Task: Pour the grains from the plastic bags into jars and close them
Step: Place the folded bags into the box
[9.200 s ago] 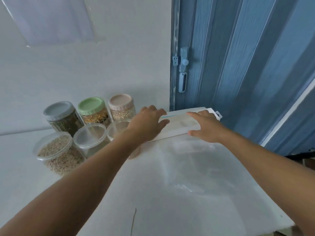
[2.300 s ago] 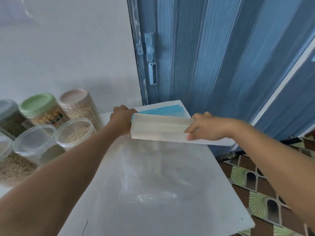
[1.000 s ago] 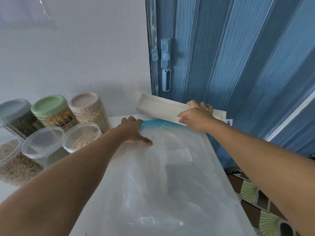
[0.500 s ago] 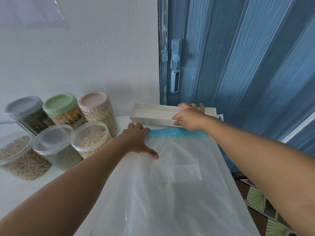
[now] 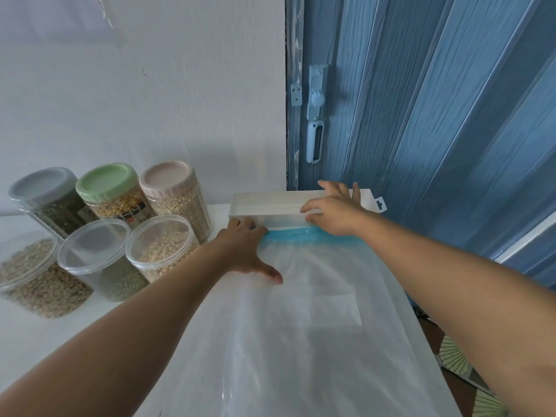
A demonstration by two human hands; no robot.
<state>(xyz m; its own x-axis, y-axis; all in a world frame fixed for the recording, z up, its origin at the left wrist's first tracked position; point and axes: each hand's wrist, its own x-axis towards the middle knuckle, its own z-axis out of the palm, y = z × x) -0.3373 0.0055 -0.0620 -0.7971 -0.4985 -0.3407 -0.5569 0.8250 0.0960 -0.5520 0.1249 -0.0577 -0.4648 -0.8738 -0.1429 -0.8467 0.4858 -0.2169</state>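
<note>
Left hand (image 5: 243,251) lay flat, fingers spread, pinning large clear plastic bag with blue zip strip (image 5: 319,320) to white table (image 5: 36,341); right hand (image 5: 334,212) gripped long white open box (image 5: 267,206), likely steadying it behind bag; six lidded grain jars (image 5: 162,248) stood left

We see a thin, translucent plastic bag (image 5: 316,320) lying slack and faintly glossy, with a smooth blue seal strip (image 5: 304,236) at its far end, on a matt white table (image 5: 36,335). The jars (image 5: 99,260) are clear glossy plastic with matt pastel lids (image 5: 106,182). The white box (image 5: 270,206) looks like matt card, though we cannot be sure, and the blue door (image 5: 421,115) has a wood-grain texture.
</note>
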